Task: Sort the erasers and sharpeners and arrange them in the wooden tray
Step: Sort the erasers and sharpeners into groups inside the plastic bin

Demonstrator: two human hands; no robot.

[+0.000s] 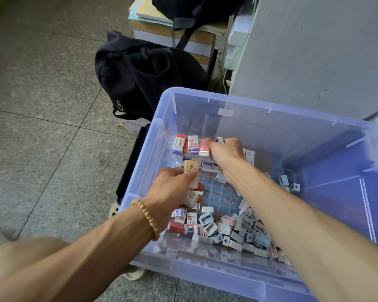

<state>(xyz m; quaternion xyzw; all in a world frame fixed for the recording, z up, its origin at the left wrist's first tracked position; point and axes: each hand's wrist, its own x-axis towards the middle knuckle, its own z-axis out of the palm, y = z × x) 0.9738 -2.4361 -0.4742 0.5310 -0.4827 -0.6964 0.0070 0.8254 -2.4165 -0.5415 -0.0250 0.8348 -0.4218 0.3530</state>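
Both hands reach into a translucent blue plastic bin (271,110). My left hand (172,190), with a bead bracelet at the wrist, grips a stack of boxed erasers (191,171). My right hand (226,152) is farther in and grips a red-and-white eraser (204,147) at a row of erasers (187,144) standing against the bin's far left wall. A pile of small pastel sharpeners (238,232) lies at the near side of the bin floor, with a few more erasers (184,223) beside them. No wooden tray is in view.
A black backpack (140,77) lies on the tiled floor beyond the bin. Stacked paper and boxes (162,25) with a second black bag sit behind it. A grey cabinet wall (314,51) rises at the right.
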